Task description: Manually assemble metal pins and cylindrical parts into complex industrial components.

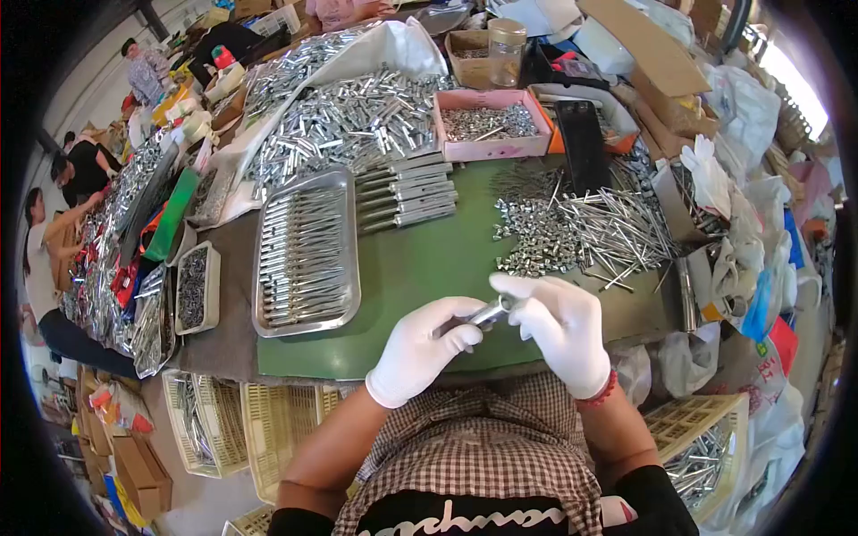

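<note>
Both white-gloved hands meet just above the near edge of the green mat [420, 268]: the left hand [420, 347] is wrapped round a small metal sleeve [487, 314], and the right hand [563, 326] pinches its far end between the fingertips. To the left, a steel tray [264, 330] holds neat rows of finished metal pieces, while a pink box [490, 150] further back is full of small silver fittings, with a clear jar [506, 49] behind it. A loose heap of nuts and long bolts [581, 232] lies on the mat at the right, and small white trays [211, 290] of dark screws sit beside the steel tray.
</note>
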Demonstrator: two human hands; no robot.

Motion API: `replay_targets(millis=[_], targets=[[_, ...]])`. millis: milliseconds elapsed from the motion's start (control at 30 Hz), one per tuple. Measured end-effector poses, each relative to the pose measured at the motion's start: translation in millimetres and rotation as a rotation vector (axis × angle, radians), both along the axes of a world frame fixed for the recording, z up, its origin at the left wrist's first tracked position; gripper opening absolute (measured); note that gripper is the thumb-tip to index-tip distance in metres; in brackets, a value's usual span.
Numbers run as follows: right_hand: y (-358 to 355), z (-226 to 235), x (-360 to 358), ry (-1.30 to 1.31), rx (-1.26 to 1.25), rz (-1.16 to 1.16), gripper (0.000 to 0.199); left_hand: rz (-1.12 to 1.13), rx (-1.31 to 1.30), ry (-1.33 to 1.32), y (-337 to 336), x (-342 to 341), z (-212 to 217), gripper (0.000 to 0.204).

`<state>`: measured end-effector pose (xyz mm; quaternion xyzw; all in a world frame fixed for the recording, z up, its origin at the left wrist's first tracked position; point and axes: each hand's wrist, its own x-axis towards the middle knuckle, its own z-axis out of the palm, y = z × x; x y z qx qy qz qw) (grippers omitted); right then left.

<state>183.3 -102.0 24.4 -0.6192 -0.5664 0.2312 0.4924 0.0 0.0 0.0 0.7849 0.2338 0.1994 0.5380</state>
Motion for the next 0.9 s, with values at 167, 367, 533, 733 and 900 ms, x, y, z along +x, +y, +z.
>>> replay_targets(millis=[167, 367, 533, 733, 900], targets=[[8, 27, -22, 0.333, -0.118, 0.114, 0.021, -0.069, -0.613, -0.353, -7, -2, -5, 0.034], [-3, 77, -13, -0.216, 0.223, -0.060, 0.020, 0.054, -0.442, -0.478, 0, -14, 0, 0.073], [-2, 87, -11, -0.372, 0.369, -0.194, 0.021, 0.032, -0.457, -0.492, -3, -19, 0, 0.062], [-3, 84, -13, -0.418, 0.302, -0.212, 0.022, 0.041, -0.404, -0.480, -3, -18, 4, 0.064], [11, 53, -28, -0.328, 0.195, -0.064, 0.021, -0.130, -0.469, -0.571, -3, 1, 21, 0.066]])
